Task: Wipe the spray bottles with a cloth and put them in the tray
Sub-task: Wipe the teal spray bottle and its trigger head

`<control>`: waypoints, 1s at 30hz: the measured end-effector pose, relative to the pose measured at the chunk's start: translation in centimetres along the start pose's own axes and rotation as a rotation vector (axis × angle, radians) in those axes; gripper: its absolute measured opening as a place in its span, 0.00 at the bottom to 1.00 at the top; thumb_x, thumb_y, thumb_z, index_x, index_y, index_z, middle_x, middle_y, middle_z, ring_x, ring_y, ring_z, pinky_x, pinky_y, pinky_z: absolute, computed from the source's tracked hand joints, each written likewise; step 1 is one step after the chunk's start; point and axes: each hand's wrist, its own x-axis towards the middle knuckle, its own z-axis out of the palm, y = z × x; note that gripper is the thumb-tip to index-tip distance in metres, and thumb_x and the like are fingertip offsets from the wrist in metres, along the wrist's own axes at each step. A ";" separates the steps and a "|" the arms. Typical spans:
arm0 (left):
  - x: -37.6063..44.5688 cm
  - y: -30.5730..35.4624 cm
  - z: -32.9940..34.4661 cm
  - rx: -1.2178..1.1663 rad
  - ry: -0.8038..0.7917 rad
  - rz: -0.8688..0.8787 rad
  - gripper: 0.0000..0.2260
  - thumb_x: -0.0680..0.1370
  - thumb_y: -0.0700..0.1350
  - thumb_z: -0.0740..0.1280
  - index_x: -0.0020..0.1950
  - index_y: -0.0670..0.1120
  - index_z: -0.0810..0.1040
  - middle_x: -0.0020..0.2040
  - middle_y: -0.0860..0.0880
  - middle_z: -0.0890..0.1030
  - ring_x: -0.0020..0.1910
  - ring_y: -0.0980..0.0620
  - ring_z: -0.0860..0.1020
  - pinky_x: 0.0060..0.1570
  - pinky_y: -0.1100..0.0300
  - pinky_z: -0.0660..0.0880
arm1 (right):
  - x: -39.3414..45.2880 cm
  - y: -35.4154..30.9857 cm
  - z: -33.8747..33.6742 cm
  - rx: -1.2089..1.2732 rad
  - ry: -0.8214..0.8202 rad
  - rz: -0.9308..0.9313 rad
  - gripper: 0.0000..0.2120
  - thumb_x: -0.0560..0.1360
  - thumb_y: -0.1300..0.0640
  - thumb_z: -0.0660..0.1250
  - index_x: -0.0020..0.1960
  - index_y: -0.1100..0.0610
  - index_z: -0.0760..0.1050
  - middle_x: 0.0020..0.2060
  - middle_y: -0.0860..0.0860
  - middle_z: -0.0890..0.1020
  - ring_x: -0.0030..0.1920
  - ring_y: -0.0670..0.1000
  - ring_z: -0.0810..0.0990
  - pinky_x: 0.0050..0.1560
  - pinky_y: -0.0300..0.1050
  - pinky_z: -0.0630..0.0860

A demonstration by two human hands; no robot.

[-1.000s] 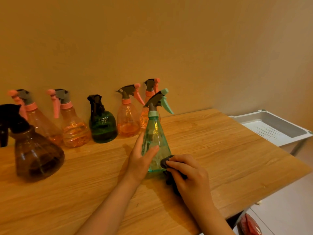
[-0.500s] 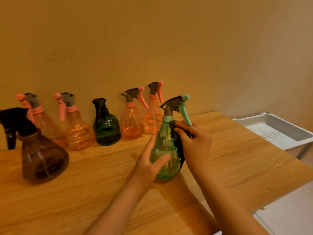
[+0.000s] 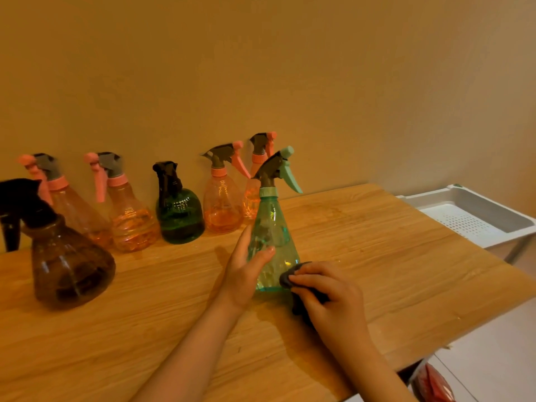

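A teal cone-shaped spray bottle [image 3: 274, 227] stands upright on the wooden table [image 3: 377, 256]. My left hand [image 3: 246, 268] wraps its left side and holds it steady. My right hand [image 3: 327, 297] presses a dark cloth [image 3: 290, 278] against the bottle's lower right, near the base. The white tray [image 3: 475, 216] sits past the table's right edge, with nothing visible in it.
Several spray bottles line the wall: pink ones [image 3: 127, 216], a dark green one [image 3: 178, 213], more pink ones [image 3: 222, 204]. A large brown bottle [image 3: 66, 262] stands at the near left. Something red [image 3: 435, 384] lies below the table's right corner.
My right hand with the cloth has slid down from the bottle's neck to its base. The bottle has come back upright from a tilt. My left hand stays on it.
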 end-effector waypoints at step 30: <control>0.4 -0.3 -0.5 -0.068 -0.135 -0.005 0.33 0.61 0.48 0.71 0.67 0.52 0.73 0.59 0.48 0.82 0.58 0.48 0.80 0.51 0.56 0.77 | 4.7 -1.3 0.3 0.195 0.150 0.248 0.16 0.66 0.71 0.73 0.42 0.51 0.81 0.42 0.43 0.82 0.45 0.41 0.81 0.48 0.32 0.74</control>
